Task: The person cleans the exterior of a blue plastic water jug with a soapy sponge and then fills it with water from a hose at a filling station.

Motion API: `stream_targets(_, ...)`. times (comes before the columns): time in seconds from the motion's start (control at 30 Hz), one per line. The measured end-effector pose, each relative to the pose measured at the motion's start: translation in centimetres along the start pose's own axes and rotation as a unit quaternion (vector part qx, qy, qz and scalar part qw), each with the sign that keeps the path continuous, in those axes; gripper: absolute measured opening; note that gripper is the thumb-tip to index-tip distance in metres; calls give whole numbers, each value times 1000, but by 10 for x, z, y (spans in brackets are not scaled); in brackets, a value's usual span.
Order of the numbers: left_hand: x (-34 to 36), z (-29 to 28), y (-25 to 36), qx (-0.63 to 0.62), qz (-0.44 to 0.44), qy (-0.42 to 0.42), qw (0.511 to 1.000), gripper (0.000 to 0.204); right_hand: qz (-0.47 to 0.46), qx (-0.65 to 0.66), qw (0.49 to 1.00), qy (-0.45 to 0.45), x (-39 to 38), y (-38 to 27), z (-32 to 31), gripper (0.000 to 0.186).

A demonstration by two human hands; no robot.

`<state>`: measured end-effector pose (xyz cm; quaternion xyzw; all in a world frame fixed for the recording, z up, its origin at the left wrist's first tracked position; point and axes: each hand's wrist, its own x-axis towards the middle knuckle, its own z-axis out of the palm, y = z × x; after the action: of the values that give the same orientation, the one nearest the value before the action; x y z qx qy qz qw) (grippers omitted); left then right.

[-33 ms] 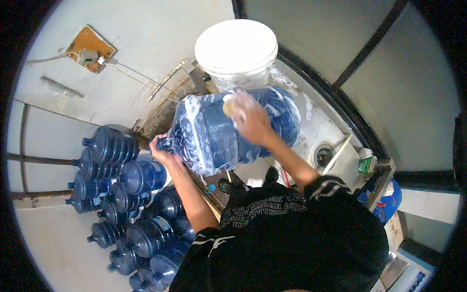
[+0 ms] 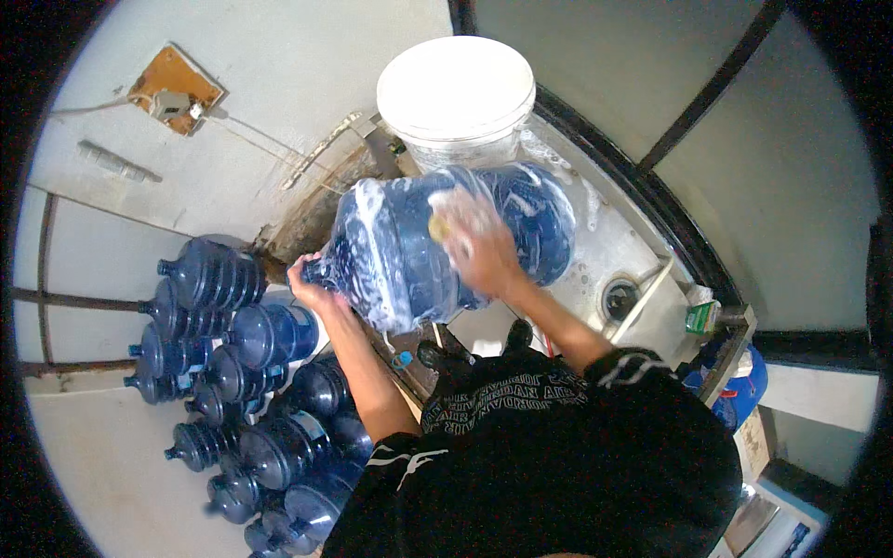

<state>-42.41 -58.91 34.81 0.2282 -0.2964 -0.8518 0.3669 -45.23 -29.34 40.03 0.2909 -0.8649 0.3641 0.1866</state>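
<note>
Left hand point(image 2: 313, 288) grasps 1 foamy blue jug point(image 2: 423, 265) at the left end; right hand point(image 2: 482, 246) holds 1 yellow sponge point(image 2: 437, 228) against its side; 1 white bucket point(image 2: 456, 90) stands on the far side

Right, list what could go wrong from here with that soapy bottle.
The large, translucent blue plastic bottle is streaked with white suds, so its neck could slip from the left grip.
The round white plastic bucket stands just beyond the bottle, so a sudden swing might knock it.
</note>
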Motion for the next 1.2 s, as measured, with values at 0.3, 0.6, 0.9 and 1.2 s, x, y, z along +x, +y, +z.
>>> stream_targets(0.3,-14,5,4,-69,-22,-67,995,13,-12,72,989,-131,97,-7,64,38)
stream_targets(0.6,5,-18,-1,7,-20,72,997,12,-93,53,992,-65,19,-82,55,44)
stream_targets(0.9,4,-5,-5,8,-23,79,997,12,66,-186,976,-97,33,-24,47,40)
stream_targets(1.2,2,-6,-6,-20,-21,109,994,11,112,-223,968,23,-25,19,41,48)
